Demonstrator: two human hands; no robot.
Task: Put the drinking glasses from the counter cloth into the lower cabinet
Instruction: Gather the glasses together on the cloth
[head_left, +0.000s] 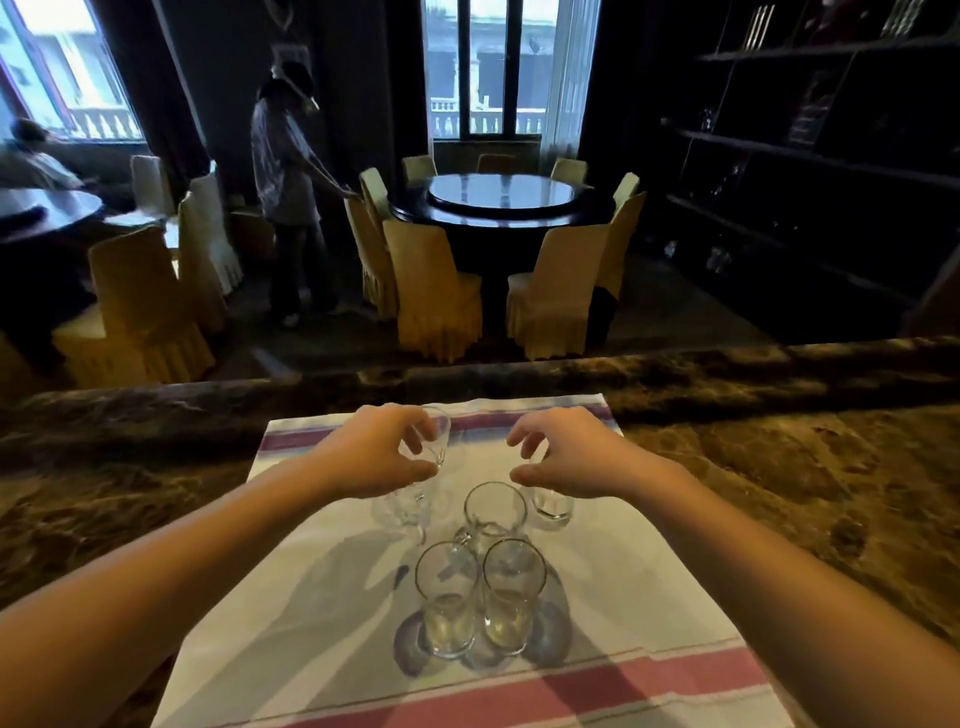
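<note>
- Clear upright drinking glasses (448, 597) stand clustered, mouths up, on the white red-striped cloth (623, 613) over a brown marble counter (805, 467).
- Left hand (371, 454) fingers curl around a clear stemmed glass (435, 439).
- Right hand (563, 457) hovers spread above a short tumbler (551, 505).

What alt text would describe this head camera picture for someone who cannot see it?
Two bare hands reach over clear drinking glasses on a striped cloth on a marble counter: the left hand curls around one glass, the right hand hovers open. Beyond lies a dim dining room.
</note>
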